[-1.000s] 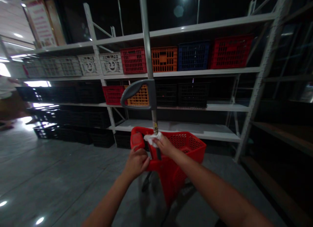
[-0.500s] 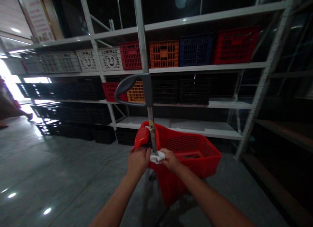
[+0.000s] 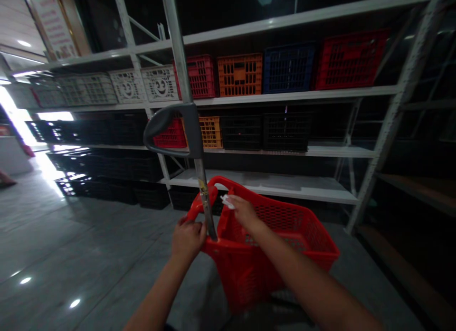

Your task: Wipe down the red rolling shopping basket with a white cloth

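A red plastic shopping cart [image 3: 245, 249] with perforated sides stands before me. My left hand [image 3: 188, 237] is closed around the near end of its red handle [image 3: 195, 208]. Pinched in the fingers of my right hand [image 3: 244, 212] is a crumpled white cloth [image 3: 228, 202], perhaps a tissue, held over the basket and just right of a metal pole [image 3: 208, 212]. The pole rises from the cart's near corner, with worn yellow marks low down. Higher up it carries a grey plastic loop grip [image 3: 194, 131], which neither hand touches.
Behind the cart runs a white metal rack [image 3: 302, 99] holding crates: white ones [image 3: 159, 84], an orange one [image 3: 240, 74], a blue one [image 3: 288, 70], a red one [image 3: 351, 60] and black ones [image 3: 285, 131]. Grey shiny floor [image 3: 89, 255] lies to the left. A dark shelf [image 3: 420, 193] stands at right.
My right hand has lifted the white cloth off the pole's base, up and over the basket. The pole and grey grip appear further left. My left hand keeps hold of the cart.
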The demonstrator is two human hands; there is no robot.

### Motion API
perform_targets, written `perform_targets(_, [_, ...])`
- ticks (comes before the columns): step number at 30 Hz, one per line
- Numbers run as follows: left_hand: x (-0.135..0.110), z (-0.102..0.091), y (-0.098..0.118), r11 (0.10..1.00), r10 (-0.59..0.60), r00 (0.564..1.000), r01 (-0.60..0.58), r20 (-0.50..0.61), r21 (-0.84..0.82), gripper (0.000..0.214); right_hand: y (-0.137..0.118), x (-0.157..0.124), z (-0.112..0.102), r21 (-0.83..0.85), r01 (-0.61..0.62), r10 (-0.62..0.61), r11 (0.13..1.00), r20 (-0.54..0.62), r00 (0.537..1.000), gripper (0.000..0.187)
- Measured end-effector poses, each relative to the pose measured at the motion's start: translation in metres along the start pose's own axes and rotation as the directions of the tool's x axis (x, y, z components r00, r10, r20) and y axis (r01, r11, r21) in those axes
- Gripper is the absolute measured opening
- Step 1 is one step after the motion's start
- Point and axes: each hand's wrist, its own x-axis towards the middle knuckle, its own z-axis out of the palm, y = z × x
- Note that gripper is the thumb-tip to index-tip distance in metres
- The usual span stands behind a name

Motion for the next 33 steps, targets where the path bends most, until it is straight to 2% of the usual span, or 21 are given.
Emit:
perform_targets(2, [-0.002,0.002,-0.007,1.000,-0.006,1.000,0.006,0.004,0.007,0.044,-0.006,0.002,0.022,0.028,0.104,-0.107,0.994,0.193,0.975,0.035])
perform_targets(5, [-0.005,0.006,-0.017,0.999,-0.031,0.999,0.031,0.016,0.011,0.042,-0.010,-0.014,0.038,0.107,0.274,-0.292,0.956,0.451,0.843,0.034])
perform_targets(7, [-0.008,0.009,-0.023,1.000,-0.027,1.000,0.027,0.010,-0.005,0.041,-0.007,-0.024,0.037,0.172,0.360,-0.396,0.917,0.505,0.767,0.039])
perform_targets(8, [-0.009,0.009,-0.025,1.000,-0.017,1.000,0.017,0.006,-0.014,0.040,-0.004,-0.026,0.034,0.191,0.381,-0.424,0.904,0.508,0.750,0.042])
perform_targets(10, [-0.010,0.010,-0.027,1.000,0.005,1.000,-0.005,-0.005,-0.025,0.040,0.006,-0.020,0.027,0.172,0.354,-0.391,0.919,0.491,0.778,0.045])
perform_targets(13, [-0.010,0.008,-0.026,0.999,0.029,0.999,-0.029,-0.016,-0.035,0.039,0.024,0.002,0.023,0.051,0.185,-0.190,0.981,0.387,0.902,0.047])
perform_targets(15, [-0.009,0.007,-0.025,0.999,0.026,0.999,-0.027,-0.024,-0.040,0.039,0.031,0.013,0.027,0.001,0.098,-0.093,0.995,0.311,0.946,0.047])
perform_targets(17, [-0.009,0.006,-0.024,0.999,0.011,1.000,-0.012,-0.022,-0.048,0.040,0.031,0.011,0.034,0.012,0.095,-0.094,0.995,0.300,0.949,0.046])
perform_targets(18, [-0.009,0.006,-0.023,0.999,0.004,1.000,-0.006,-0.021,-0.054,0.039,0.028,0.005,0.037,0.044,0.127,-0.134,0.991,0.328,0.935,0.045])
perform_targets(20, [-0.010,0.005,-0.023,0.998,-0.004,1.000,0.003,-0.022,-0.066,0.038,0.021,-0.010,0.040,0.148,0.226,-0.267,0.963,0.405,0.874,0.046])
perform_targets(22, [-0.012,0.004,-0.022,0.998,0.000,1.000,-0.002,-0.030,-0.070,0.035,0.014,-0.024,0.038,0.246,0.316,-0.398,0.916,0.466,0.790,0.048])
perform_targets(23, [-0.013,0.004,-0.021,0.998,0.008,0.999,-0.010,-0.034,-0.070,0.034,0.013,-0.028,0.035,0.266,0.340,-0.430,0.902,0.482,0.763,0.050])
perform_targets(24, [-0.013,0.003,-0.020,0.997,0.016,0.999,-0.018,-0.037,-0.070,0.034,0.014,-0.028,0.032,0.262,0.346,-0.433,0.901,0.488,0.758,0.051])
perform_targets(26, [-0.014,0.002,-0.017,0.997,0.026,0.999,-0.029,-0.044,-0.071,0.033,0.021,-0.017,0.025,0.204,0.309,-0.370,0.929,0.490,0.789,0.052])
perform_targets(30, [-0.015,0.000,-0.012,0.998,0.032,0.998,-0.035,-0.063,-0.055,0.035,0.052,0.035,0.022,-0.033,0.077,-0.057,0.996,0.411,0.910,0.042])
perform_targets(33, [-0.015,0.000,-0.011,0.999,0.033,0.996,-0.037,-0.083,-0.039,0.035,0.075,0.072,0.027,-0.123,-0.029,0.066,0.992,0.307,0.949,0.032])
